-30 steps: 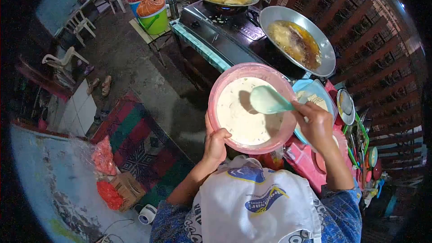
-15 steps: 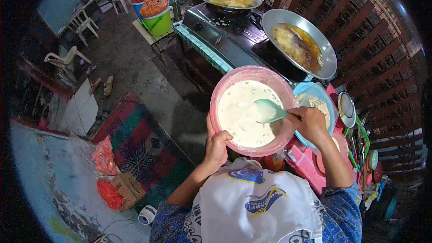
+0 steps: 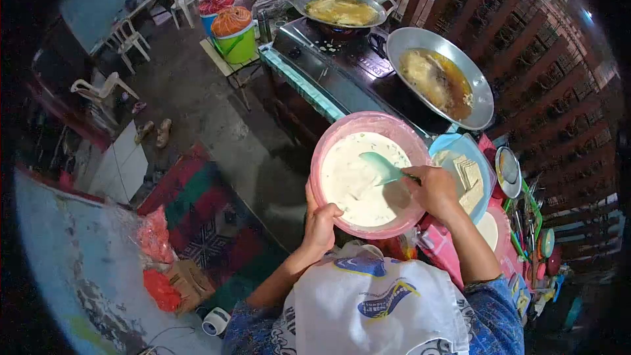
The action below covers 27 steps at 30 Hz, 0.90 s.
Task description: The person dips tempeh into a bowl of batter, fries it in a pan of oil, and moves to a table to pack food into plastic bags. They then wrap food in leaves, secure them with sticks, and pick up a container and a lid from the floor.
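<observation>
A pink plastic bowl (image 3: 369, 123) of creamy white batter (image 3: 351, 194) with green flecks is held up in front of my apron. My left hand (image 3: 320, 225) grips its left rim, thumb over the edge and fingers underneath. In my right hand (image 3: 434, 190) is the handle of a pale green spoon (image 3: 382, 169), its head dipping into the batter. Just right of the bowl, a light blue tub (image 3: 488, 165) holds thin beige slices (image 3: 468, 174) in a stack. Part of that tub is hidden behind my right hand.
Beyond the bowl stands a black gas stove (image 3: 351, 69) bearing a near wok (image 3: 483, 85) and a far wok (image 3: 299, 3), both with food frying in oil. A green bucket (image 3: 236, 46) sits on a low bench at left. Utensils (image 3: 519, 223) lie in a rack at right.
The spoon has shifted left and tilted within the batter, my right hand moving with it. The bowl appears slightly lower in view, and the whole scene has shifted a little.
</observation>
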Available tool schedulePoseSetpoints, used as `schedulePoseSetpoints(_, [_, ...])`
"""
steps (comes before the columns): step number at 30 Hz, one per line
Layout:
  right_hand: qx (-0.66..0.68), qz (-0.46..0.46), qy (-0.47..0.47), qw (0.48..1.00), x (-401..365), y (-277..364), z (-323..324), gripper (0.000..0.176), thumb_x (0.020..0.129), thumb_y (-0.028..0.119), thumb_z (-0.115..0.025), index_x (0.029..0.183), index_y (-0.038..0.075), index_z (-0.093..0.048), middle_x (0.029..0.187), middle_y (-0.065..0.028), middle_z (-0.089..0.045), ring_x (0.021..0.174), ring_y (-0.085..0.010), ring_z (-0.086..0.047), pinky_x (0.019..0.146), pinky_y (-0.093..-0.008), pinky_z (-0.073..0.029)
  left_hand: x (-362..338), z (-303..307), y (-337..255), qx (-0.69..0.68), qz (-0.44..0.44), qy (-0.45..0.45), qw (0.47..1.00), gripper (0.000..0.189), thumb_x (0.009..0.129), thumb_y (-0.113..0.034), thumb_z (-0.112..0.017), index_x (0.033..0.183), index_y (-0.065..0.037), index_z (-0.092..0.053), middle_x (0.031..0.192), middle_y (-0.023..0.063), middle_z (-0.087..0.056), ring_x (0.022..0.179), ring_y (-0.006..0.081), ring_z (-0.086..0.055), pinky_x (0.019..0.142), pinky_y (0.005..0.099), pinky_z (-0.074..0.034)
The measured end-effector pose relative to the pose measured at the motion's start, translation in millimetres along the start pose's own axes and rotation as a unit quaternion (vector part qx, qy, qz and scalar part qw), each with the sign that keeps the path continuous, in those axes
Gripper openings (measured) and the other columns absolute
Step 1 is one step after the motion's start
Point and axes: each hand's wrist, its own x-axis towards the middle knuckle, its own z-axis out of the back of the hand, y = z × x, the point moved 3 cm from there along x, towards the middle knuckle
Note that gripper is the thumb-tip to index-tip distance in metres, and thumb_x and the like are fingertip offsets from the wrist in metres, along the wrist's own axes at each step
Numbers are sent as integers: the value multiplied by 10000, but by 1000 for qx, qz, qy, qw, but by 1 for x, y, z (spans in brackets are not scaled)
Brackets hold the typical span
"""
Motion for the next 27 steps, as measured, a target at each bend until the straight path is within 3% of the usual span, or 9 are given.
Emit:
schedulePoseSetpoints(6, [-13, -5, -32, 999, -1, 14, -8, 234, 746, 280, -581, 923, 145, -652, 821, -109, -627, 738, -275, -604, 656, -375, -471, 3, 1, 1, 20, -3, -2, 1000, 791, 559, 32, -399, 1316, -94, -206, 1263, 92, -345, 1177, 204, -340, 934, 285, -320])
schedulePoseSetpoints(17, [101, -11, -2, 995, 16, -3, -23, 230, 753, 305, -591, 919, 159, -656, 789, -116, -630, 714, -278, -606, 639, -363, -473, 12, -5, -5, 17, -14, 4, 1000, 764, 552, 42, -394, 1291, -76, -238, 1246, 107, -361, 1174, 219, -343, 959, 310, -298])
schedulePoseSetpoints(21, [151, -71, 33, 985, 17, -13, -14, 242, 754, 312, -593, 926, 154, -654, 779, -118, -629, 722, -282, -604, 644, -350, -468, 18, -9, -11, 27, -3, 5, 1000, 787, 545, 28, -403, 1304, -91, -232, 1269, 106, -350, 1191, 238, -328, 984, 329, -274])
schedulePoseSetpoints(23, [190, -20, -3, 982, 18, -23, -9, 257, 754, 316, -594, 935, 141, -649, 795, -126, -628, 722, -283, -604, 651, -342, -465, 24, -9, -11, 38, -1, 9, 999, 808, 545, 12, -413, 1320, -104, -218, 1291, 109, -343, 1207, 256, -317, 999, 352, -271])
schedulePoseSetpoints(27, [231, -54, 11, 971, 24, -42, 21, 252, 769, 282, -586, 939, 105, -643, 815, -139, -630, 737, -261, -612, 680, -318, -462, 43, -16, -22, 27, 2, 43, 999, 780, 557, 9, -410, 1313, -71, -233, 1260, 115, -383, 1176, 255, -368, 990, 362, -293])
